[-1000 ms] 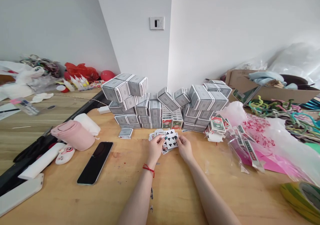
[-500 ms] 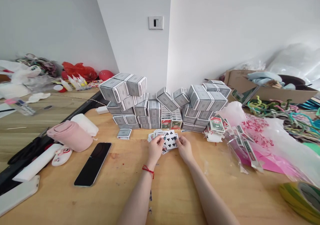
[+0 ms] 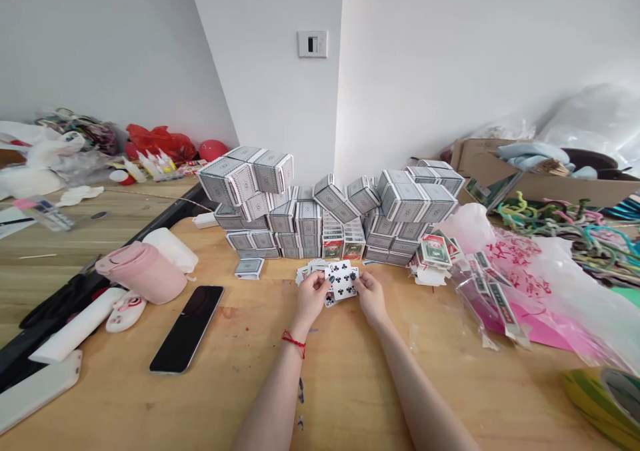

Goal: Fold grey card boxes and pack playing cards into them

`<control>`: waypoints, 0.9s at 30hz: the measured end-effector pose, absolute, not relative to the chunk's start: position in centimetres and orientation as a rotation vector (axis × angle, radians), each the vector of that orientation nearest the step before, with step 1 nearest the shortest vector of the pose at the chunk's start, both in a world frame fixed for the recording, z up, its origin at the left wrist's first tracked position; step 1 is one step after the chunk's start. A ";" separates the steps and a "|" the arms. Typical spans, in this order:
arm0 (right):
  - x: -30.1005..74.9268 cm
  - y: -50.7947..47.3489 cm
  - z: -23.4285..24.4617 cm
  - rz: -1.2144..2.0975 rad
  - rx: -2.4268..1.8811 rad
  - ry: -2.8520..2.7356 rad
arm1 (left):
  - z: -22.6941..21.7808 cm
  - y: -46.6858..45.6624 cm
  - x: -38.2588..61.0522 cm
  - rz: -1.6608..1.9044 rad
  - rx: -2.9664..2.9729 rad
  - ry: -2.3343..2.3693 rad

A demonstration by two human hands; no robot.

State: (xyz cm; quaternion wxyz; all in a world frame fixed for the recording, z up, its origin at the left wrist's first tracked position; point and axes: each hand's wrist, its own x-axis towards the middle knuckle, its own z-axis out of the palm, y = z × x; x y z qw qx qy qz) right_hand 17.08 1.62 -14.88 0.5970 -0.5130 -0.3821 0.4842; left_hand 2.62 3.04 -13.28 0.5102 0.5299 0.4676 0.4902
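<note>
Little change over the last second: the six of clubs (image 3: pixel 343 281) has twisted slightly between the hands, and its lower corner index now sits nearer the right thumb. Both hands are in the same spot as before.

- Left hand (image 3: pixel 311 297): fingers (image 3: pixel 320 279) pinched on the card's left edge. Dark-painted thumbnail lies on the card face. Red string bracelet (image 3: pixel 294 341) on the wrist.
- Right hand (image 3: pixel 370 296): fingers (image 3: pixel 356 279) closed on the card's right edge, thumb on top.
- The card is face up and held between the two sets of fingers, just above the counter (image 3: pixel 350 384). Another card peeks out under its lower left corner, but I cannot tell if it is gripped too.
- Loose cards (image 3: pixel 307 269) lie just beyond the left fingers, fanned on the counter.
- Wall of grey deck boxes (image 3: pixel 400 197) sits straight beyond the fingers, stacked unevenly, with some boxes tilted. A few red-and-green packs (image 3: pixel 343 247) stand at its foot, closest to the fingertips.
- Single grey deck box (image 3: pixel 250 267) lies flat, left of the left fingers and apart from the stack.
- Further left of the fingers: dark phone (image 3: pixel 187 327) lying face up, then a pink roll (image 3: pixel 143 271) on its side.
- Right of the right fingers: opened packs (image 3: pixel 435 251) leaning by the stack, then a pink printed plastic bag (image 3: pixel 520 271) spread over the counter.
- Far right, beyond that: cardboard box (image 3: pixel 500 171) and a tangle of coloured pipe cleaners (image 3: pixel 565 221).
</note>
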 end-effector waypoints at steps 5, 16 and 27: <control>17.1 1.7 -14.9 1.161 -1.163 -0.867 | -13.6 2.9 2.8 1.165 1.332 1.172; 16.9 1.5 -14.2 1.164 -1.165 -0.928 | -13.8 2.8 2.9 1.169 1.373 1.237; 17.4 1.5 -14.6 1.234 -1.109 -0.916 | -13.1 2.9 3.1 1.206 1.198 1.260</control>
